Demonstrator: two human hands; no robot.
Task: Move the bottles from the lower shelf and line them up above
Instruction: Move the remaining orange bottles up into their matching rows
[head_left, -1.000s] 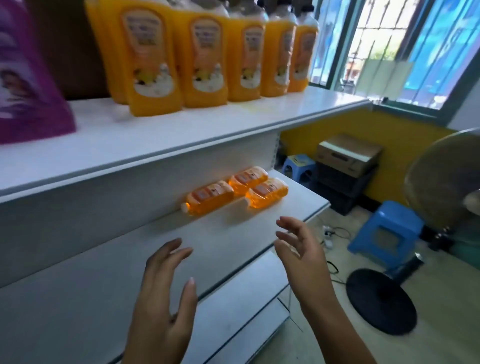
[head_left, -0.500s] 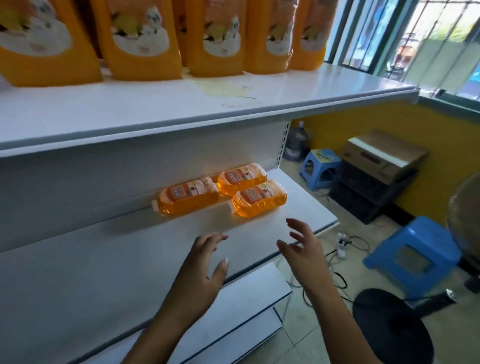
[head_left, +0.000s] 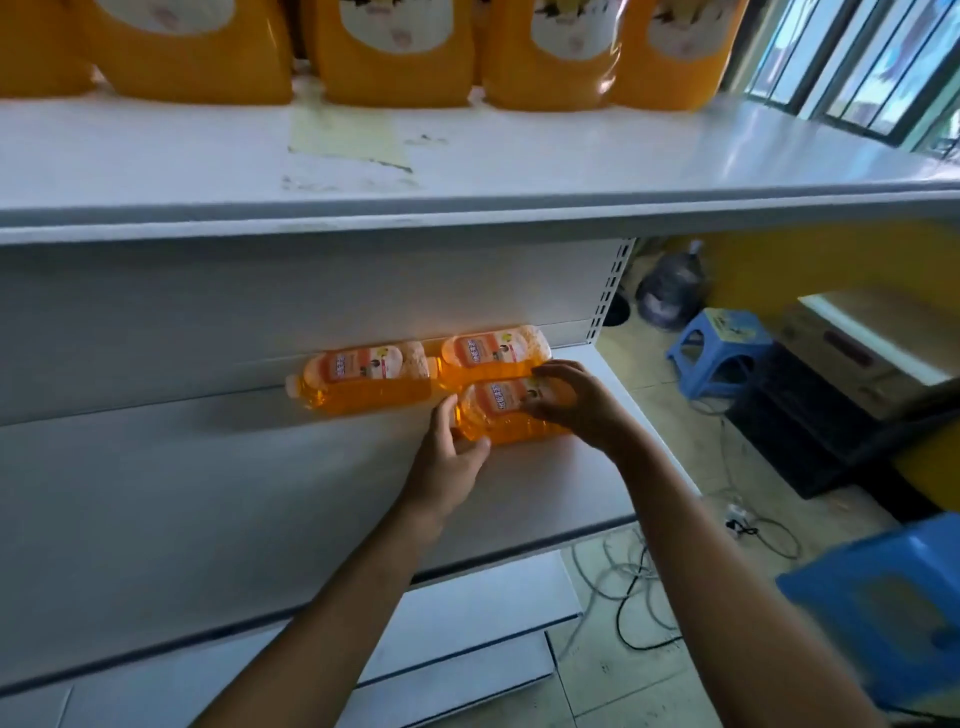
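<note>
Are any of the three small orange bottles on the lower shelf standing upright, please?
No, all three small orange bottles lie on their sides on the lower shelf, with both hands on the nearest one.

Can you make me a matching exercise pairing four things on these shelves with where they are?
1. front bottle
2. left bottle
3. big orange bottles
4. blue stool

A. upright on the upper shelf
B. on the floor right of the shelving
C. lying untouched against the back panel
D. between both hands: left hand, right hand

Pairs: 1-D, 2-C, 3-A, 4-B
</note>
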